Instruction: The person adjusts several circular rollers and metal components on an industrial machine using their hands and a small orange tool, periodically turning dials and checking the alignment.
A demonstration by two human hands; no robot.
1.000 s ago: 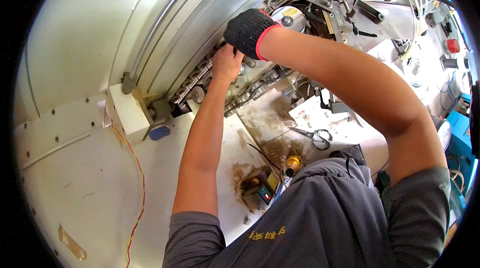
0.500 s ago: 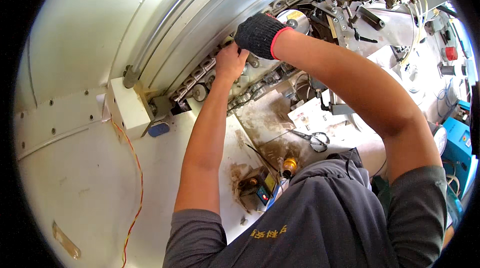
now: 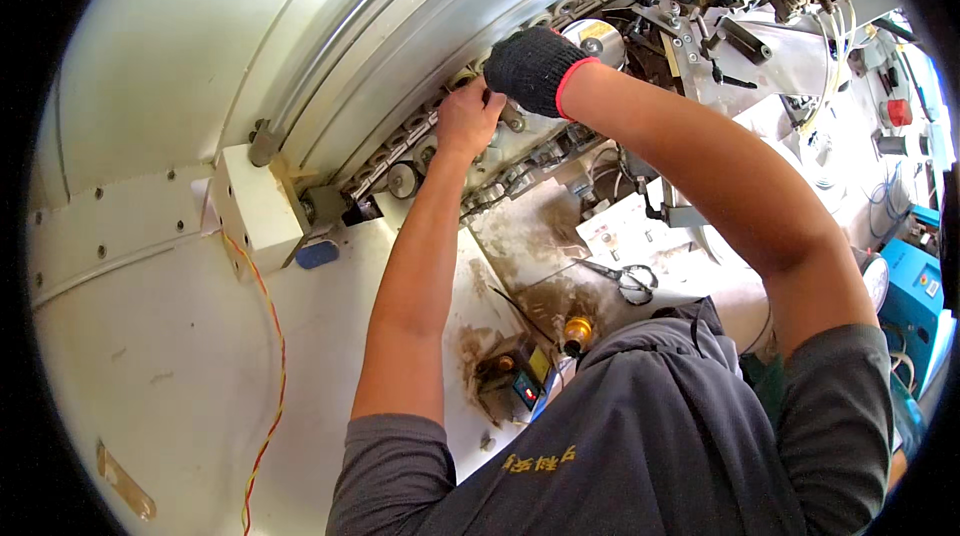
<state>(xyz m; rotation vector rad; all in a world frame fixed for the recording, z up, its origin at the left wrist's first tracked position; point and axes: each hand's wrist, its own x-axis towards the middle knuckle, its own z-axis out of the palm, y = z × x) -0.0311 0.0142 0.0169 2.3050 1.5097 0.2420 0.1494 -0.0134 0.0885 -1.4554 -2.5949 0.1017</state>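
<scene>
"What's near us, between four and five o'clock?"
"An amber bottle-shaped container (image 3: 577, 334); we can't make out its contents."
"And our hands?"
"Toward twelve, close together: bare left hand (image 3: 468, 120), gloved right hand (image 3: 535, 71). Their fingertips are hidden, so we cannot tell what either grips. They partly cover the roller row (image 3: 566, 7), running from ten to one."
</scene>
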